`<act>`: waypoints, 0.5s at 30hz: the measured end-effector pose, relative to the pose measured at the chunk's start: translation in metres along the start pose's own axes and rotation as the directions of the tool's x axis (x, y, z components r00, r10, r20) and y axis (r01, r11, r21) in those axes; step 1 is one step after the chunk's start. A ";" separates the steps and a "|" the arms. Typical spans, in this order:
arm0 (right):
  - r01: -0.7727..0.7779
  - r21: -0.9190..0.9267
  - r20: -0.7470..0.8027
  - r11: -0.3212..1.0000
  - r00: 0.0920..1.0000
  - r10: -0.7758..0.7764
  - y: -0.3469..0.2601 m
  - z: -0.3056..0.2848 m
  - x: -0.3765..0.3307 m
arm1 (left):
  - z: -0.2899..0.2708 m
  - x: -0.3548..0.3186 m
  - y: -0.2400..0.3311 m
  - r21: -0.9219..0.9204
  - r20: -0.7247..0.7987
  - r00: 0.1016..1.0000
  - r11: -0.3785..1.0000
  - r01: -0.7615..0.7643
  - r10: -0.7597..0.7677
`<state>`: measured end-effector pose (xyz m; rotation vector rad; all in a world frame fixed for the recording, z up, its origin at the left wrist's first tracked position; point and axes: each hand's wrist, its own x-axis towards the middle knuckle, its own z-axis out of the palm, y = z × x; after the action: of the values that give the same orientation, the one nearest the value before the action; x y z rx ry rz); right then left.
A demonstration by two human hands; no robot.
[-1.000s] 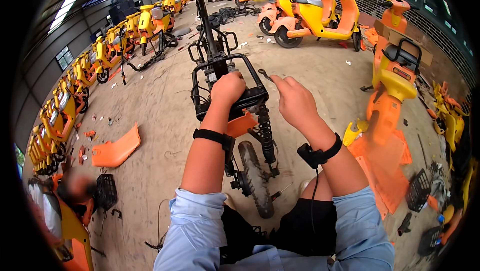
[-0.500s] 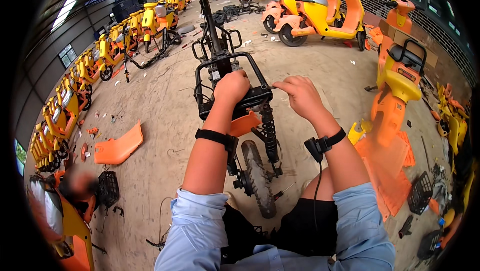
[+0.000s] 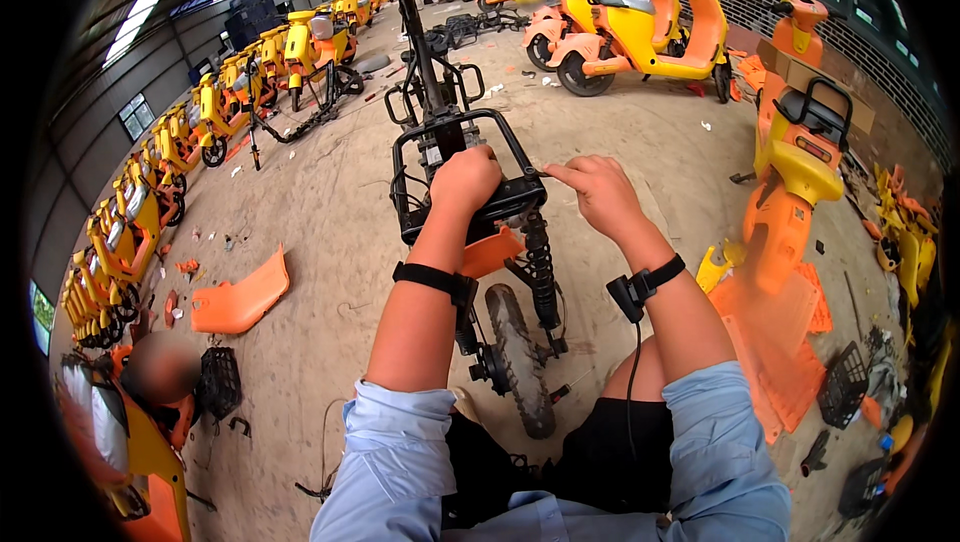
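A stripped scooter frame (image 3: 440,132) stands in front of me, its rear wheel (image 3: 520,357) between my knees. My left hand (image 3: 463,180) is closed on the rear bar of the black rack (image 3: 408,157) on the frame. My right hand (image 3: 590,190) is just right of the rack, thumb and fingers pinched on something thin at the rack's right rear corner; I cannot make out what it is. An orange panel (image 3: 490,252) shows under the rack beside a black spring shock (image 3: 540,267). Both wrists wear black bands.
A loose orange body panel (image 3: 240,297) lies on the dirt floor at left. Rows of yellow and orange scooters (image 3: 150,172) line the left wall and the far side (image 3: 640,27). An orange scooter (image 3: 800,152) and black baskets (image 3: 845,382) stand at right.
My right hand has come in toward the rack's right rear corner and closed into a pinch. My left hand has stayed on the rack bar.
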<state>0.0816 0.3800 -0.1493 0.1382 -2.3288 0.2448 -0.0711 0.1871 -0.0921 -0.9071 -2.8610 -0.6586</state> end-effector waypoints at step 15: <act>0.135 0.031 -0.149 0.990 0.980 -0.129 0.024 0.011 -0.001 | 0.000 0.003 0.009 -0.014 -0.002 1.000 1.000 -0.004 0.004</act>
<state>0.0700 0.4011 -0.1611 0.2841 -2.1592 0.2285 -0.0684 0.1948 -0.0884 -0.9125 -2.8556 -0.6801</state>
